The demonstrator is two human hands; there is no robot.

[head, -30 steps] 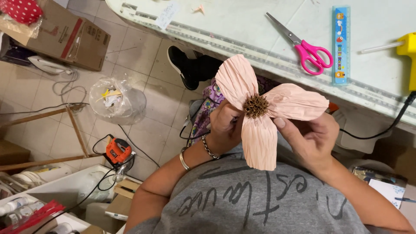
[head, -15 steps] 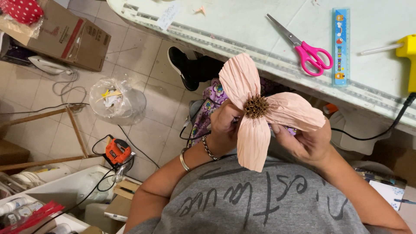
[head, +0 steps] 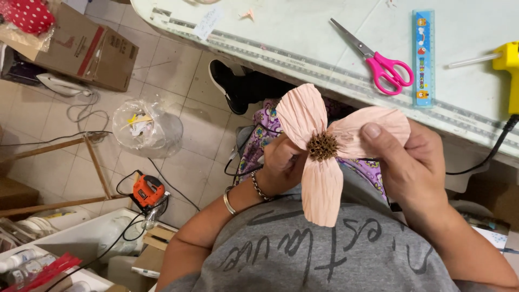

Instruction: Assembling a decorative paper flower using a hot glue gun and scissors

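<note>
Change: flower is sitting a little nearer to us than a second ago, and the right hand has come up from under the right petal, so its thumb is now lying on that petal's front face; we are judging that we are pressing the petal flat against the centre.
Flower: we are holding the pale pink crepe-paper bloom, with three ribbed petals and a brown spiky centre, above our lap, just near of the table edge.
Right hand: we are pinching the right petal, thumb in front and fingers behind, closed on the paper.
Left hand: we are gripping the flower from behind at its left side, fingers curled shut around it; what part they are clasping is hidden by the petals.
Table: pink-handled scissors, a blue ruler and a yellow glue gun are lying far of the flower, untouched.
</note>
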